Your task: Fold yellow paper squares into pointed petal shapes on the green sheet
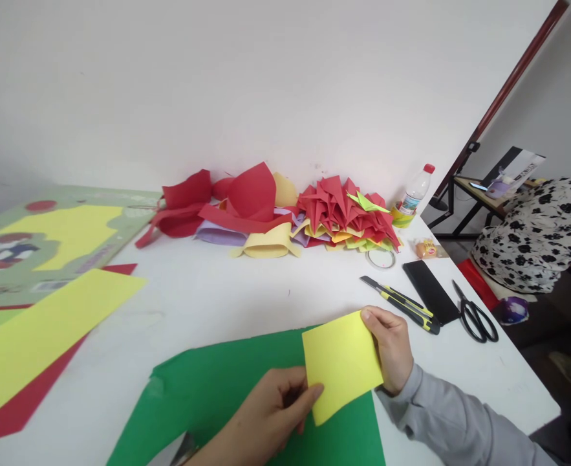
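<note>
A yellow paper square [342, 362] is held up between both hands above a green sheet [217, 372] on the white table. My left hand [275, 411] pinches its lower left edge, thumb on the front and fingers behind. At its upper right corner, my right hand [390, 343] grips the paper with the thumb in front. Part of a dark and grey object [176, 450] shows beside my left wrist; I cannot make out what it is.
Cutters [406, 307], a black case [429, 291], scissors [474, 317] and a tape roll [381, 259] lie right. Folded papers [333, 207], paper hats [251, 194] and a bottle [415, 191] are behind. Yellow strips [57, 330] lie left. A person in floral clothing [542, 233] is far right.
</note>
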A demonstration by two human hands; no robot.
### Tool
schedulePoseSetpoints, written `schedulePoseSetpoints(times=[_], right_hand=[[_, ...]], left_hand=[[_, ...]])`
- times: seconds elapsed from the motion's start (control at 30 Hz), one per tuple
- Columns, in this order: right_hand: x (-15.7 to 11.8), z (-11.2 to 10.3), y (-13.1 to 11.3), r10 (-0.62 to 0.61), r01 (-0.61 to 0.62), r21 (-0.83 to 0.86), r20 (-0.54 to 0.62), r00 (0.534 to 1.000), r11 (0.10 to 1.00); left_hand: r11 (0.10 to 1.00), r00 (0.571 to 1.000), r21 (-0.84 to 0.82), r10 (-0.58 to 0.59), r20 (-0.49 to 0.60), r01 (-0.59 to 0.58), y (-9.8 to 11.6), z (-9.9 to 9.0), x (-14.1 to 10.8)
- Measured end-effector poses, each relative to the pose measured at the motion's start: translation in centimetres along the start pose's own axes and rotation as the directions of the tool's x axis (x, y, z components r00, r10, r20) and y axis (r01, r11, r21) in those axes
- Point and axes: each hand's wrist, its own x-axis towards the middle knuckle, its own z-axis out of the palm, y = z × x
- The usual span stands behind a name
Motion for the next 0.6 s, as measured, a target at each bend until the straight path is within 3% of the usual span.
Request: schedulePoseSetpoints(times=[0.23,0.43,0.6], right_hand=[[0.2,-0.1,0.2,0.034,-0.035,0.043,0.008,0.999,0.998],[0.4,0.2,0.3,0.014,-0.015,0.139,0.005,1.0,0.99],[0.8,0.3,0.8,-0.048,0.053,0.113,-0.05,0.998,0.992]], left_hand=[[0.998,0.997,0.034,0.051,0.057,-0.053,-0.1,0.2,0.2],[0.991,0.997,-0.115,0.074,0.031,-0.07,-0.5,-0.2,0.3],[0.954,0.995,-0.297,0.023,-0.098,-0.051,-1.0,-0.7,0.5]])
